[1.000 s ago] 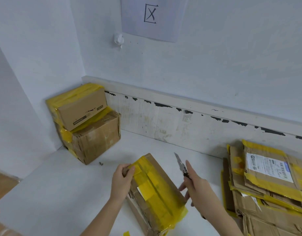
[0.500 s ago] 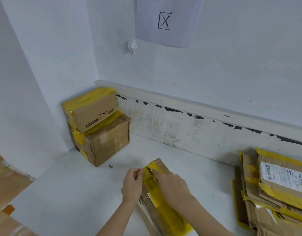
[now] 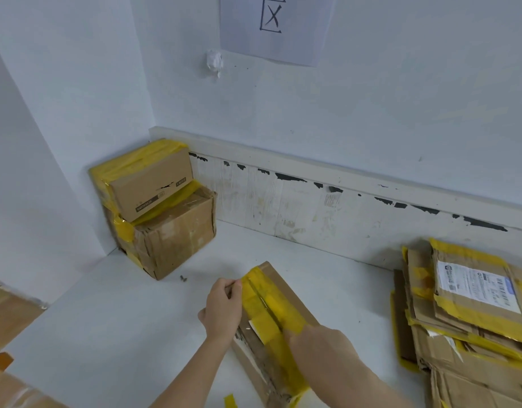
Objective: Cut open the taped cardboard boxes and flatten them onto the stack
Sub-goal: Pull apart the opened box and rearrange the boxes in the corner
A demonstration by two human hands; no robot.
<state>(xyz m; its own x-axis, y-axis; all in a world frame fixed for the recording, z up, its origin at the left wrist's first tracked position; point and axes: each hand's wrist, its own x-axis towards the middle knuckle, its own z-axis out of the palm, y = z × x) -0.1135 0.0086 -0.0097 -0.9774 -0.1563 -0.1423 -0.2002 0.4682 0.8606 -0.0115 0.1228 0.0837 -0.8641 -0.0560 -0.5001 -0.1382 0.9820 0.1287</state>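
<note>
On the white tabletop point(image 3: 112, 313), right in front of the person, lies a cardboard box point(image 3: 286, 293) with a broad band of yellow tape point(image 3: 271, 307) running lengthwise down its top seam. The left hand point(image 3: 223, 309) grips the box's far left corner, fingers curled over the edge with the thumb against the tape. The right hand point(image 3: 318, 338) rests low on the taped seam nearer the person; it is blurred, its fingers are turned away, and I cannot tell what it holds or how the fingers are set. The box's near side wall looks torn and scuffed.

In the far left corner, against the wall, two sealed boxes are stacked: a smaller box point(image 3: 147, 178) wrapped in yellow tape sits on top of a larger, creased brown box point(image 3: 177, 234). A small dark screw point(image 3: 183, 278) lies on the table just in front of them.

To the right, well apart from the hands, a stack of flattened cardboard point(image 3: 448, 343) rests on the table, its top sheet bearing a white shipping label point(image 3: 477, 285). A scrap of yellow tape point(image 3: 230, 401) lies near the table's front edge. On the wall hangs a paper sign point(image 3: 271, 28).
</note>
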